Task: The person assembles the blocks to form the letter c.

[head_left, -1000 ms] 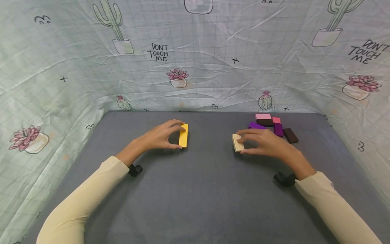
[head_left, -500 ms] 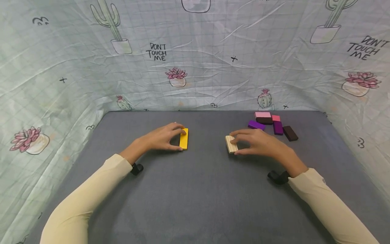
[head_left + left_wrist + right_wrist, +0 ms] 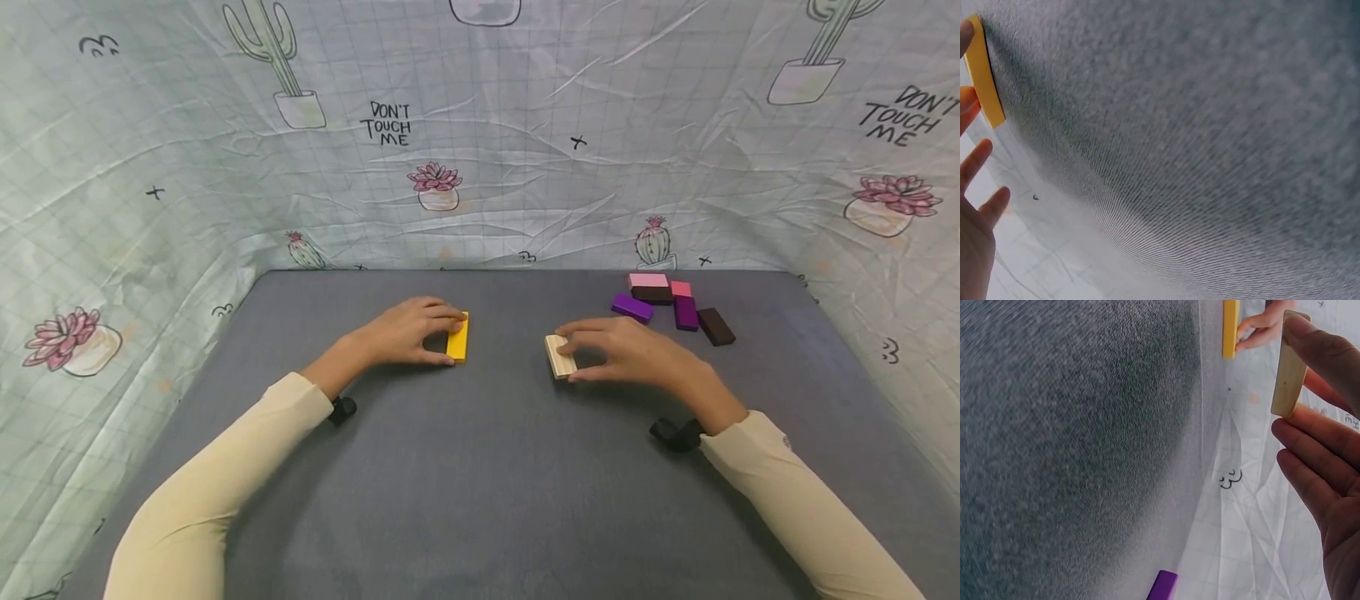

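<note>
My left hand (image 3: 408, 332) pinches a yellow wooden block (image 3: 459, 343) by its two ends, thumb on the near end and fingers at the far one. In the left wrist view the yellow block (image 3: 986, 75) lies flat on the grey surface. To the right, my right hand (image 3: 626, 346) holds a plain, unpainted wooden block (image 3: 559, 360) between thumb and fingers. The right wrist view shows this plain block (image 3: 1287, 381) clear of the grey surface. A gap of bare grey cloth separates the two blocks.
Behind my right hand lie a purple block (image 3: 632, 308), a darker purple one (image 3: 686, 313), a dark brown one (image 3: 716, 326), a pink one (image 3: 648, 281) on another brown one (image 3: 652, 296), and a coral one (image 3: 680, 288). A printed curtain (image 3: 510, 192) encloses the grey table (image 3: 480, 483).
My right hand has moved left with the plain block, toward the yellow one and away from the coloured blocks. My left hand and the yellow block have shifted slightly to the right.
</note>
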A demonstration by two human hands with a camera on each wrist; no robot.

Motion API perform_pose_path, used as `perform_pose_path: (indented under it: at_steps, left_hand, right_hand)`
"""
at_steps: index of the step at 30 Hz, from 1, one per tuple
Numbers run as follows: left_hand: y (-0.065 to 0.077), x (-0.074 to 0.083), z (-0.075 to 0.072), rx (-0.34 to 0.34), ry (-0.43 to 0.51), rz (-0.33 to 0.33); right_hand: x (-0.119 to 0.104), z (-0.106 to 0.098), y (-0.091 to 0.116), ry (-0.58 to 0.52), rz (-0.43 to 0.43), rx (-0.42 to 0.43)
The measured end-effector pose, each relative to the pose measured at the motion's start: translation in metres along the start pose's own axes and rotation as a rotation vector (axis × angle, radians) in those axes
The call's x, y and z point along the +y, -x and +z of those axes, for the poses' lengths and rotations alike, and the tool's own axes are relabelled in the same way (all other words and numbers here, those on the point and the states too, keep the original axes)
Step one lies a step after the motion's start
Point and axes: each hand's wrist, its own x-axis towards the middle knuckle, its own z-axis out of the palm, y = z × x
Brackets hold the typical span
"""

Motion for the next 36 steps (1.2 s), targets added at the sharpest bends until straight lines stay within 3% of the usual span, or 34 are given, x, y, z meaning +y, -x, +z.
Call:
perform_pose_path:
  at_steps: [14, 28, 36]
  left_hand:
    - [-0.006, -0.001, -0.003, -0.075, 0.061, -0.222]
    - [-0.011, -0.004, -0.004, -0.091, 0.029, -0.203]
    - [-0.012, -0.002, -0.006, -0.102, 0.026, -0.220]
  right_hand:
    - [-0.004, 0.004, -0.014, -0.053, -0.034, -0.017]
    - [-0.015, 0.025, -0.053, -0.119, -0.114, -0.281]
    - [-0.018, 0.035, -0.060, -0.093, -0.160, -0.310]
